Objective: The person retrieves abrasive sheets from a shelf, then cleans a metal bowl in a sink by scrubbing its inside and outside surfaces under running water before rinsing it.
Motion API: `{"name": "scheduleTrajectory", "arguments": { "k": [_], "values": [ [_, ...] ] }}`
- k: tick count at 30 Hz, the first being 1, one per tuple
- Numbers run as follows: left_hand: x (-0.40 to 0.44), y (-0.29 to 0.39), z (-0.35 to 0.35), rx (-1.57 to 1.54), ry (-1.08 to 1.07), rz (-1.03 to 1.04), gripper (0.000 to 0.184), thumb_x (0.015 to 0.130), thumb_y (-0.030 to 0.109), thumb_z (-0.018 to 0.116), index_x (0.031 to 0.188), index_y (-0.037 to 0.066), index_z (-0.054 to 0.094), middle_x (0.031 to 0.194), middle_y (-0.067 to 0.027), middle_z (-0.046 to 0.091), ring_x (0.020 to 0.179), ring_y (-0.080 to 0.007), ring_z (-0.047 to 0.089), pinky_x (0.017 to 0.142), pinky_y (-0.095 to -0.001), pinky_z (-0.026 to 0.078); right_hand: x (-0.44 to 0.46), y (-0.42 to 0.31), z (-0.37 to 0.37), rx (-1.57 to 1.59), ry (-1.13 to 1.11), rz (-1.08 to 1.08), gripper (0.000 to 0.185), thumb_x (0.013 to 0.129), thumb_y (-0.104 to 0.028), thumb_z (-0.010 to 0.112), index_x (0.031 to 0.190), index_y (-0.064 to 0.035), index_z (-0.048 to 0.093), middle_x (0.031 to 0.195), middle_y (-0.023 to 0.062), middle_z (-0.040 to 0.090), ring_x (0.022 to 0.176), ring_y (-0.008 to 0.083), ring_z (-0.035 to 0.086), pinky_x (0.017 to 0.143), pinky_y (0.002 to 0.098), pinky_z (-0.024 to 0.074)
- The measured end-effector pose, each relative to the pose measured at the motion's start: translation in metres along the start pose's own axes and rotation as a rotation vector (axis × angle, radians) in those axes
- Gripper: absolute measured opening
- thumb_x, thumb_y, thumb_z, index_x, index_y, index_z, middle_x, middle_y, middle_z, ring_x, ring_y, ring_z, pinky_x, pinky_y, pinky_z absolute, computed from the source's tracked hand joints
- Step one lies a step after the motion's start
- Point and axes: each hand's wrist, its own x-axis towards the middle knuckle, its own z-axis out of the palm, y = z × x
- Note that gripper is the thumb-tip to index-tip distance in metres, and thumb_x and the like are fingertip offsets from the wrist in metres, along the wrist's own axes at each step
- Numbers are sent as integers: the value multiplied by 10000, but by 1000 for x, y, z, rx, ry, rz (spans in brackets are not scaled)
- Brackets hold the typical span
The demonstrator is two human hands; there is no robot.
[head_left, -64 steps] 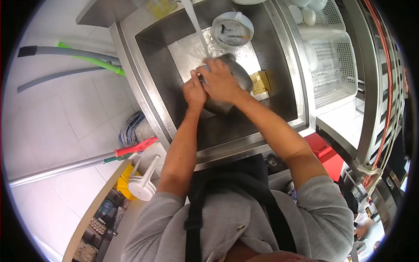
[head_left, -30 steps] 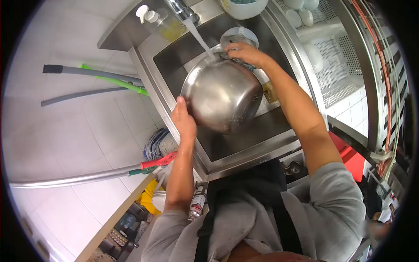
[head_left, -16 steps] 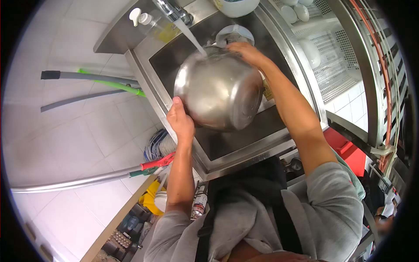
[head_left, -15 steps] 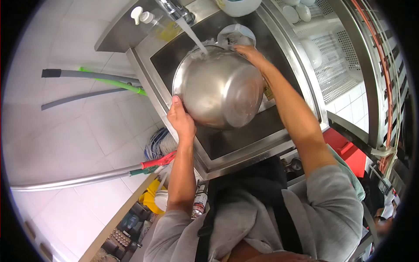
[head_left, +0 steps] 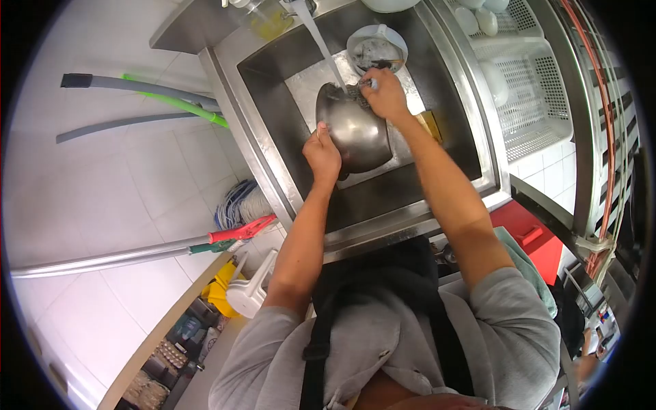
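Note:
A round metal bowl [head_left: 355, 133] is tilted low in the steel sink [head_left: 410, 195], its outer side facing up. My left hand [head_left: 322, 156] grips its left edge, thumb on top. Closed around a dark mesh scrubber [head_left: 358, 94], my right hand [head_left: 385, 92] is at the bowl's upper edge. Water [head_left: 321, 44] runs from the tap onto the bowl near the scrubber. Behind my right hand sits a white container [head_left: 378, 48] with murky water and dark pieces in it. A yellow packet [head_left: 430, 126] lies right of the bowl, partly behind my right forearm.
White perforated baskets [head_left: 529, 96] with white bowls stand right of the sink. A bottle of yellow liquid [head_left: 270, 24] is at the back left. Poles and a red handle [head_left: 242, 229] are to the left. A red box [head_left: 529, 239] is at the lower right.
The bowl has gone lower into the sink and appears smaller, its base turned out of sight. Both hands have moved with it. The view has shifted, showing more of the container.

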Motion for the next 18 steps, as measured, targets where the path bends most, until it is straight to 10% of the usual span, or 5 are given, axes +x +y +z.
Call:
{"name": "scheduleTrajectory", "arguments": {
  "k": [7, 11, 18],
  "values": [
    [3, -52, 28, -83, 135, -64, 496, 1086, 302, 487, 865, -104, 667, 683, -169, 634, 634, -208, 542, 643, -415, 468, -76, -46, 2, -232, -59, -331, 169, 842, -231, 727, 979, -138, 691, 1196, 182, 535, 1136, 397, 510, 877, 527, 436],
    [-4, -52, 16, 47, 115, -155, 473, 1085, 295, 480, 923, -104, 676, 747, -178, 679, 648, -244, 561, 662, -402, 479, 2, 7, 26, -227, 70, -2, 172, 920, -197, 628, 1067, -114, 657, 1183, 230, 528, 1058, 452, 505, 864, 572, 425],
    [-4, -43, 34, -127, 282, -59, 441, 1069, 258, 511, 851, -88, 677, 675, -234, 620, 575, -317, 563, 588, -430, 456, -23, -22, 15, -248, 72, -161, 104, 871, -144, 659, 967, -105, 656, 1162, 223, 546, 1038, 430, 519, 833, 554, 438]
  ]
}}
